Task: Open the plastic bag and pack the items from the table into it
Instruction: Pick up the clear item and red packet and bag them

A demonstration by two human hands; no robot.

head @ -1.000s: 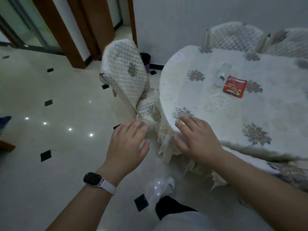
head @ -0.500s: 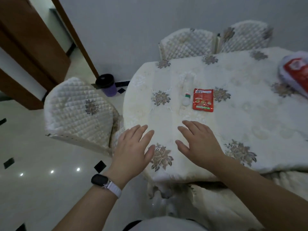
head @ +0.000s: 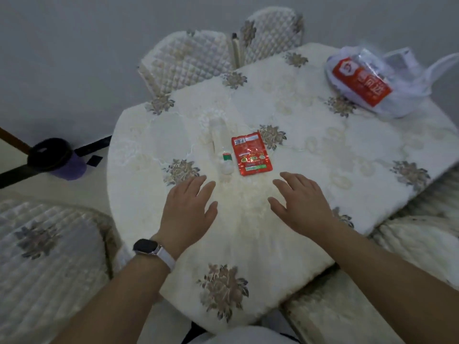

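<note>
Both hands are seen held palm-down over the near part of the table (head: 323,170), which is covered by a cream quilted cloth patterned with grey-brown flowers. The left hand (head: 188,209) is held flat with its fingers straight and slightly spread, and nothing is gripped by it; a dark-faced watch (head: 146,246) on a pale strap is worn at its wrist. The right hand (head: 301,207) is likewise spread wide and flat, and nothing is held in it. Whether the cloth is actually touched by either palm cannot be told. Just beyond the fingertips, between the two hands, a small white bottle (head: 221,147) is laid on its side, with a green band near the cap and the cap turned toward the person. Just beside it, to its right, a red sachet (head: 251,153) is laid flat, and a narrow gap appears to be left between the two. The plastic bag (head: 400,78) is found at the far right corner of the table, well apart from both hands and from the two items; it is crumpled and translucent white, and a red printed panel is shown on or through it. Quilted chairs are placed around the table, and a purple bin (head: 62,161) with a dark liner is set on the floor to the left.
</note>
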